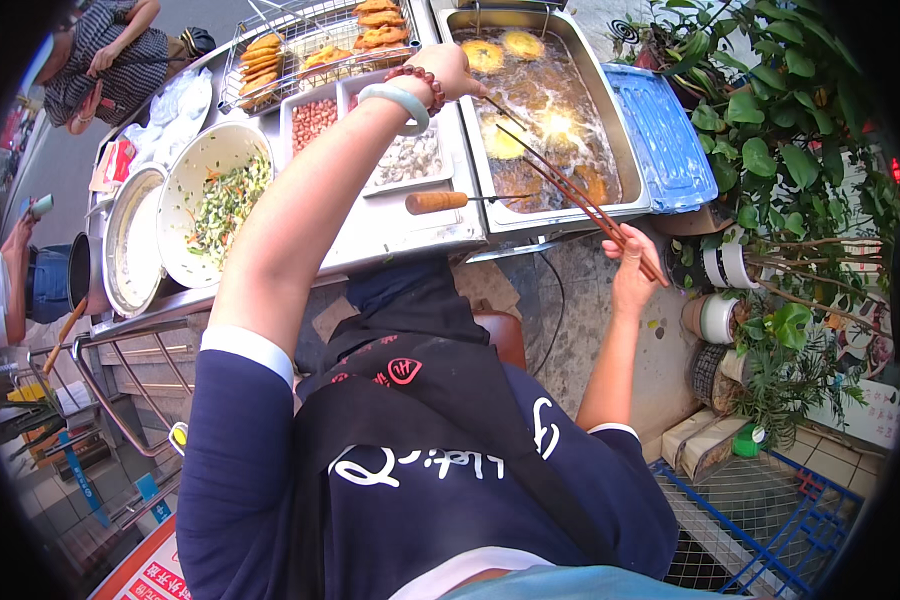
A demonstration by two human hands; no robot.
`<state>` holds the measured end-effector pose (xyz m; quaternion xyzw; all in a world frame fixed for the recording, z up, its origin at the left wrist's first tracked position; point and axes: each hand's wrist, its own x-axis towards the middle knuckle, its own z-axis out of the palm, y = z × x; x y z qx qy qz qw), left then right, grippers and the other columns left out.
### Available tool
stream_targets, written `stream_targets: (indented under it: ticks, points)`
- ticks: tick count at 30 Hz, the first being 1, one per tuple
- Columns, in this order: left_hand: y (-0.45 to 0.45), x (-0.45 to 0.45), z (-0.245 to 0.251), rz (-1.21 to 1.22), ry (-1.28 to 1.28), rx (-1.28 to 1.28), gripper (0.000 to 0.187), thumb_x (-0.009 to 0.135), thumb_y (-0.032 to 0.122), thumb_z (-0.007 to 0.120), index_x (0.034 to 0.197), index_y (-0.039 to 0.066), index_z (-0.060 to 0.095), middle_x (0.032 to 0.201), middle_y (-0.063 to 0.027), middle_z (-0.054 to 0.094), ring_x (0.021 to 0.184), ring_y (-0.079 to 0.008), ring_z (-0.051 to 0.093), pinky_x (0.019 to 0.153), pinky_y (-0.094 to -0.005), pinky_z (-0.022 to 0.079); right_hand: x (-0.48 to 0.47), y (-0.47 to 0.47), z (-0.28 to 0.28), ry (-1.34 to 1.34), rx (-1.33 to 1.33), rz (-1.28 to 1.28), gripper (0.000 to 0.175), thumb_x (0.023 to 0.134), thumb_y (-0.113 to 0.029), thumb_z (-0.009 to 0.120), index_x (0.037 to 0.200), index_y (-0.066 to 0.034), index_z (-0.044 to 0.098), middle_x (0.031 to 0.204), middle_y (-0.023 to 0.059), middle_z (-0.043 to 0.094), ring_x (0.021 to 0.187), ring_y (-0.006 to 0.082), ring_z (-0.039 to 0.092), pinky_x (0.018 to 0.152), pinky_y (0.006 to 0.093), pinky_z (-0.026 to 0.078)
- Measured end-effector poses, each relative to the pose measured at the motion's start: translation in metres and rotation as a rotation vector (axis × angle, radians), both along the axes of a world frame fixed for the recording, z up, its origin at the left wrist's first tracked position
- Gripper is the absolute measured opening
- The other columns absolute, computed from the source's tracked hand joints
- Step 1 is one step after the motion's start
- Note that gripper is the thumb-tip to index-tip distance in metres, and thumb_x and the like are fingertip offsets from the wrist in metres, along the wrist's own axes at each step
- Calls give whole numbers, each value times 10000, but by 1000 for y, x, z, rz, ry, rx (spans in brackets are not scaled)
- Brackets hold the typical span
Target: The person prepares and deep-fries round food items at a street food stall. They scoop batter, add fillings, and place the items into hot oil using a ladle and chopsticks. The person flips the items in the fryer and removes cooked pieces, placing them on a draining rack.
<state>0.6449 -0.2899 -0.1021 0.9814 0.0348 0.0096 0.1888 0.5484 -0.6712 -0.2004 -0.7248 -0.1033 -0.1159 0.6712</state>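
My left hand (446, 67), with a jade-like bangle and a red bead bracelet at the wrist, is closed on a thin dark metal rod (504, 112) that slants down over a rectangular metal fryer (634, 176). My right hand (634, 262) grips long brown chopsticks (596, 210) at the fryer's near right corner; their tips point over the bubbling oil. Round yellow fritters (484, 56) float at the far end, and a pale one (504, 141) lies near the chopstick tips. Browner pieces (591, 181) are in the near part. A wooden-handled metal tool (436, 202) spans the fryer's left rim.
A wire rack (229, 86) of fried cakes stands far left, beside trays of peanuts (313, 124) and pale oyster-like pieces (409, 159). Bowls of chopped vegetables (229, 202) and pale batter (131, 240) stand left. A blue plastic lid (667, 142) and plants border the right. Other people stand left.
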Motion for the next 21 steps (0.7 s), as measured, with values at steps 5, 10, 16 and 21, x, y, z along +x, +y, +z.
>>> stream_targets:
  ticks: [5, 10, 16, 21]
  points:
    - [0, -3, -3, 24, 31, -63, 447, 762, 432, 784, 932, 20, 756, 803, -165, 720, 726, -265, 705, 746, -362, 557, -6, 34, -10, -92, -7, 18, 358, 962, -264, 625, 1122, 56, 625, 948, 126, 694, 778, 160, 680, 718, 260, 539]
    - [6, -9, -5, 11, 46, -50, 450, 771, 438, 779, 930, 18, 755, 840, -170, 721, 793, -266, 704, 779, -361, 548, -36, 20, 26, -103, -125, 21, 283, 957, -186, 627, 1052, 77, 668, 1004, 148, 663, 790, 187, 696, 709, 272, 576]
    - [14, -30, -13, 6, 48, -186, 415, 797, 399, 761, 930, 6, 745, 839, -202, 711, 808, -302, 705, 772, -376, 549, -54, -18, 81, -252, -148, -215, 411, 991, -329, 567, 1031, 72, 649, 855, 146, 688, 630, 163, 650, 554, 246, 495]
    - [19, -43, -17, 39, 72, -240, 407, 803, 406, 760, 915, 15, 752, 822, -193, 710, 794, -290, 704, 758, -372, 542, -16, 10, 80, -169, 11, -226, 378, 1004, -295, 548, 1064, 69, 634, 886, 148, 703, 662, 140, 642, 608, 232, 488]
